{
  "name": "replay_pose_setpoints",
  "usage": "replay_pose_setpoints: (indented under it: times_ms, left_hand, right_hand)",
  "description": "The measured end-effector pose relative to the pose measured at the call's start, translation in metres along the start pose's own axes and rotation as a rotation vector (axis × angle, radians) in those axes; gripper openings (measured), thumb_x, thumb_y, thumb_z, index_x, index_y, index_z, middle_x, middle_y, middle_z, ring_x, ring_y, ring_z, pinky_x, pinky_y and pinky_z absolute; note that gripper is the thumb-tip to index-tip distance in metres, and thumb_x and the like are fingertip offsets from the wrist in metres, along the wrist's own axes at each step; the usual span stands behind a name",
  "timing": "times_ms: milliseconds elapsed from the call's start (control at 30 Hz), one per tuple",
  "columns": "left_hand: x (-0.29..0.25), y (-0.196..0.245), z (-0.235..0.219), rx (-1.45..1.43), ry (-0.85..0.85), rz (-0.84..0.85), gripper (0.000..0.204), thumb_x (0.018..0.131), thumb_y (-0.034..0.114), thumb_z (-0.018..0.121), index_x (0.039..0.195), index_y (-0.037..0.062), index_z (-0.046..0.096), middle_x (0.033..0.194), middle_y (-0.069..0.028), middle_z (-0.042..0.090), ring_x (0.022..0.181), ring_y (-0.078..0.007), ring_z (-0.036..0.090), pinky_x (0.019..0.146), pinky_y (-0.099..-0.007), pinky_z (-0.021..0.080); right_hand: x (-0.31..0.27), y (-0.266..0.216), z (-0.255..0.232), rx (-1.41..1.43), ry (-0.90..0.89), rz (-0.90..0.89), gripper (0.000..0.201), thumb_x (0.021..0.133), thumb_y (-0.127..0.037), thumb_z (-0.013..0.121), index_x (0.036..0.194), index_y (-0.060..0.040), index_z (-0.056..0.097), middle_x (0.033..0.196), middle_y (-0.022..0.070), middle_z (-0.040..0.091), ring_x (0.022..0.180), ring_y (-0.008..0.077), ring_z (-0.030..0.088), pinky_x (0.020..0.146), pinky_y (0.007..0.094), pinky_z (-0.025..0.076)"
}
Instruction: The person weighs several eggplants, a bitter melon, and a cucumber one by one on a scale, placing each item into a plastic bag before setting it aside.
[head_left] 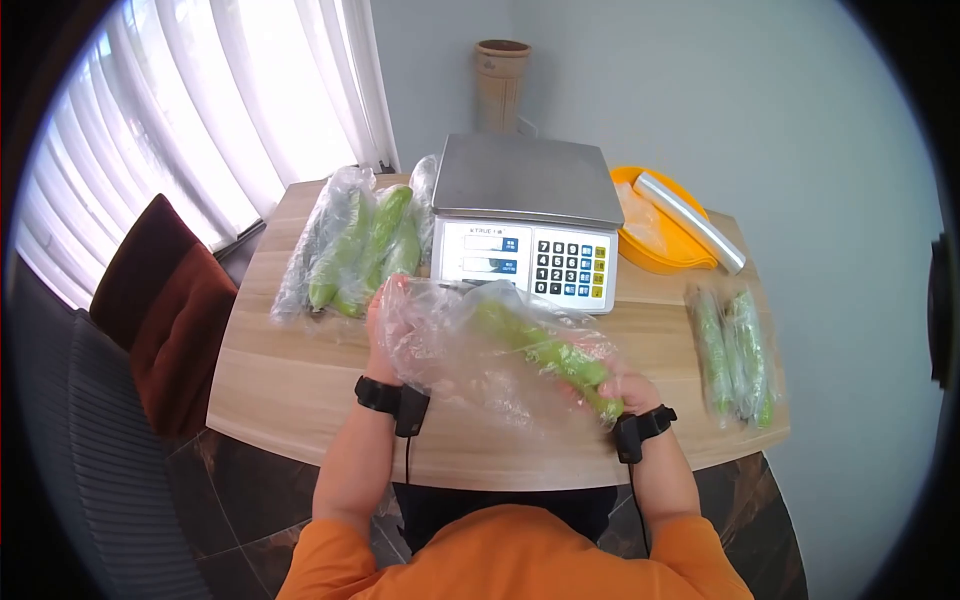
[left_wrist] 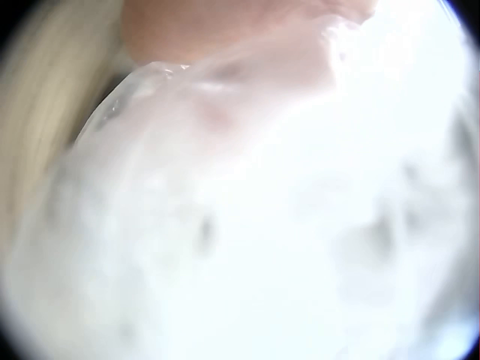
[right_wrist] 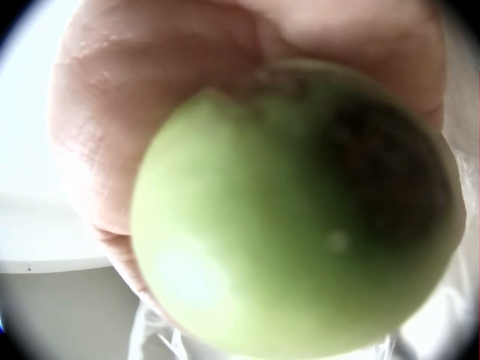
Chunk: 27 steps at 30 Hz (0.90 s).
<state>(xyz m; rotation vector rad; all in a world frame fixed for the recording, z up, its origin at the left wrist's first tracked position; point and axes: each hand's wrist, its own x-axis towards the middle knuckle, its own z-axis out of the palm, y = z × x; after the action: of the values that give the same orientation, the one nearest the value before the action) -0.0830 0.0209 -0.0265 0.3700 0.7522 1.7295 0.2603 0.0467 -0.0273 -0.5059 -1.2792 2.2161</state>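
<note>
A long green vegetable [head_left: 545, 350] lies slantwise, mostly inside a clear plastic bag [head_left: 450, 345] held above the front of the table. My right hand [head_left: 628, 388] grips its lower end; the right wrist view shows the round green end [right_wrist: 277, 225] against the palm [right_wrist: 180, 90]. At the bag's left side my left hand [head_left: 385, 325] holds the plastic, its fingers partly covered by the film. White, blurred plastic [left_wrist: 225, 240] fills most of the left wrist view, below a bit of the hand [left_wrist: 225, 26].
A scale [head_left: 525, 180] stands behind the bag. Bagged green vegetables lie at the left [head_left: 385, 235] and more at the right [head_left: 735, 350]. An orange basket [head_left: 655, 262] with a plastic film roll [head_left: 690, 222] is at the back right. A brown chair [head_left: 165, 310] stands left of the table.
</note>
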Motion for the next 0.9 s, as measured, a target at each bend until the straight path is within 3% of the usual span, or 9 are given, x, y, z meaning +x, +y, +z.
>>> replay_pose_setpoints:
  times_ms: [100, 200, 300, 367, 433, 467, 667, 900]
  left_hand:
    - [0.003, 0.001, 0.002, -0.110, 0.015, -0.005, 0.014, 0.095, 0.023, 0.056, 0.089, 0.0101, 0.059, 0.077, -0.0001, 0.058, 0.064, -0.0137, 0.060, 0.055, -0.0287, 0.052]
    - [0.008, 0.000, -0.012, 0.249, -0.014, 0.251, 0.014, 0.096, 0.022, 0.055, 0.090, 0.0099, 0.058, 0.079, -0.0011, 0.058, 0.069, -0.0158, 0.062, 0.059, -0.0307, 0.054]
    - [0.022, -0.012, -0.034, 0.343, -0.059, 0.495, 0.010, 0.096, 0.018, 0.054, 0.094, 0.0091, 0.058, 0.084, -0.0022, 0.059, 0.078, -0.0173, 0.063, 0.066, -0.0317, 0.055]
    - [0.018, -0.004, -0.026, 0.147, -0.035, 0.474, 0.009, 0.096, 0.015, 0.053, 0.098, 0.0085, 0.058, 0.088, -0.0027, 0.060, 0.084, -0.0174, 0.063, 0.071, -0.0318, 0.054]
    - [0.015, 0.005, -0.015, -0.152, 0.043, 0.284, 0.009, 0.096, 0.013, 0.053, 0.102, 0.0082, 0.057, 0.093, -0.0027, 0.061, 0.088, -0.0168, 0.062, 0.075, -0.0316, 0.053]
    - [0.016, 0.006, -0.019, -0.121, 0.026, 0.312, 0.010, 0.096, 0.012, 0.052, 0.103, 0.0080, 0.057, 0.095, -0.0032, 0.061, 0.089, -0.0169, 0.062, 0.077, -0.0320, 0.053]
    - [0.027, 0.005, -0.038, -0.160, -0.024, 0.366, 0.014, 0.095, 0.008, 0.048, 0.107, 0.0067, 0.055, 0.101, -0.0053, 0.061, 0.093, -0.0175, 0.061, 0.084, -0.0347, 0.051]
    - [0.018, 0.045, -0.034, -0.194, 0.057, 0.518, 0.017, 0.097, 0.012, 0.044, 0.109, 0.0061, 0.054, 0.110, -0.0091, 0.060, 0.098, -0.0229, 0.061, 0.088, -0.0405, 0.052]
  right_hand:
    - [-0.010, -0.005, -0.012, 0.140, -0.043, -0.046, 0.093, 0.064, -0.025, 0.072, 0.144, 0.0001, 0.031, 0.135, 0.0138, 0.047, 0.110, 0.0233, 0.053, 0.089, 0.0358, 0.046]
    - [-0.015, -0.003, -0.023, 0.281, -0.122, -0.111, 0.095, 0.061, -0.025, 0.072, 0.143, -0.0010, 0.031, 0.130, 0.0142, 0.049, 0.101, 0.0242, 0.055, 0.080, 0.0329, 0.047]
    - [-0.017, -0.006, -0.038, 0.375, -0.252, -0.191, 0.091, 0.063, -0.029, 0.074, 0.141, -0.0027, 0.035, 0.120, 0.0133, 0.053, 0.089, 0.0231, 0.055, 0.071, 0.0308, 0.045]
    - [-0.013, -0.012, -0.039, 0.415, -0.316, -0.271, 0.084, 0.068, -0.033, 0.074, 0.138, -0.0048, 0.037, 0.109, 0.0108, 0.052, 0.081, 0.0211, 0.052, 0.066, 0.0304, 0.044]
    - [-0.013, -0.016, -0.038, 0.461, -0.325, -0.382, 0.074, 0.075, -0.038, 0.073, 0.134, -0.0077, 0.040, 0.095, 0.0067, 0.048, 0.076, 0.0185, 0.049, 0.061, 0.0306, 0.043]
    - [-0.012, -0.017, -0.037, 0.484, -0.329, -0.437, 0.069, 0.079, -0.040, 0.072, 0.132, -0.0091, 0.041, 0.088, 0.0047, 0.046, 0.073, 0.0172, 0.048, 0.059, 0.0308, 0.042]
    - [-0.014, -0.019, -0.042, 0.499, -0.265, -0.598, 0.066, 0.081, -0.040, 0.071, 0.131, -0.0089, 0.042, 0.089, 0.0025, 0.045, 0.068, 0.0142, 0.043, 0.058, 0.0287, 0.040]
    - [-0.024, -0.029, -0.049, 0.466, -0.455, -0.537, 0.064, 0.083, -0.036, 0.070, 0.134, -0.0081, 0.041, 0.082, 0.0023, 0.045, 0.059, 0.0108, 0.039, 0.050, 0.0232, 0.034]
